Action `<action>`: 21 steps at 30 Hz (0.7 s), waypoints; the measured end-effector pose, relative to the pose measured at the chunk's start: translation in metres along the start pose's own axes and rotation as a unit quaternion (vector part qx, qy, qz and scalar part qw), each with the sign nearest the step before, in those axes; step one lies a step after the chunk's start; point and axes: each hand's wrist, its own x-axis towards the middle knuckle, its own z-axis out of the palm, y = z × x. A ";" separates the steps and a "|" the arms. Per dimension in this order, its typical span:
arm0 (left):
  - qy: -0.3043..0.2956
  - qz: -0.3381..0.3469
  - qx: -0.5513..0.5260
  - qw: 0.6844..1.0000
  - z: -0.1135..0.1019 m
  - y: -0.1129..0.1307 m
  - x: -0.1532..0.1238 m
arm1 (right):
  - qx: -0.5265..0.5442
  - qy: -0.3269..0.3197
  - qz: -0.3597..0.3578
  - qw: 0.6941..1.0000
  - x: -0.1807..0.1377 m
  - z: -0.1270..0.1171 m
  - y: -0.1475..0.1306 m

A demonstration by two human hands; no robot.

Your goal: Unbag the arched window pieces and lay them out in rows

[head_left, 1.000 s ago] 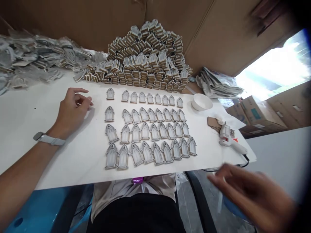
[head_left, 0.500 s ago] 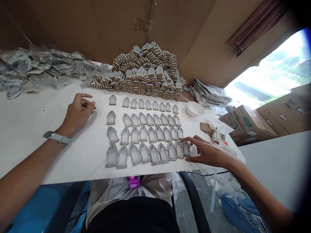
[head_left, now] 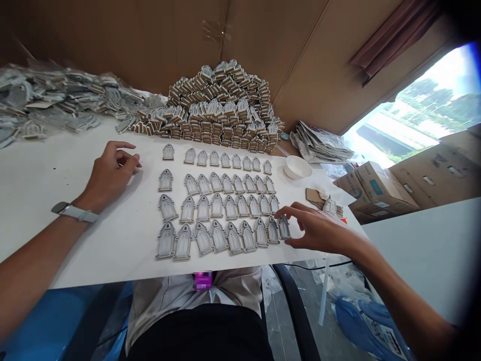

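Several rows of small grey arch-shaped pieces, like little gothic windows with brown edges, lie flat on the white table (head_left: pixel 93 250). At the right end of the front row, my right hand (head_left: pixel 319 228) has its thumb and forefinger around the top and bottom edges of one arch-shaped piece (head_left: pixel 284 228). That piece rests on the table beside its neighbour (head_left: pixel 272 230). My left hand (head_left: pixel 112 168), with a watch on the wrist, hovers left of the rows. Its fingers are loosely curved and apart, with nothing in them.
Behind the rows rises a tall stack of the same pieces (head_left: pixel 225 110). Plastic-wrapped pieces (head_left: pixel 56 98) lie heaped at the back left. To the right are a white bowl (head_left: pixel 297 167), a glue gun (head_left: pixel 329 205), brown card pieces (head_left: pixel 313 196) and stacked bags (head_left: pixel 319 143).
The whole view has shifted slightly, so the table's contents appear a little further left. Both hands keep nearly the same places relative to the pieces.
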 end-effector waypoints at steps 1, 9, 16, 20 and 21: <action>0.000 0.000 0.001 1.000 0.000 0.000 0.000 | -0.005 -0.001 -0.004 1.000 0.001 -0.001 -0.005; -0.007 -0.001 0.009 1.000 0.001 0.003 -0.002 | -0.012 -0.025 -0.016 0.999 0.009 0.002 -0.022; -0.008 0.005 0.014 1.000 0.000 0.004 -0.003 | -0.013 -0.038 -0.013 0.999 0.012 0.003 -0.022; -0.006 0.014 0.018 1.000 0.000 0.000 -0.002 | -0.028 -0.040 -0.014 0.999 0.013 0.005 -0.021; -0.005 0.016 0.015 1.000 0.000 -0.001 -0.002 | -0.035 -0.036 -0.011 0.999 0.010 0.004 -0.021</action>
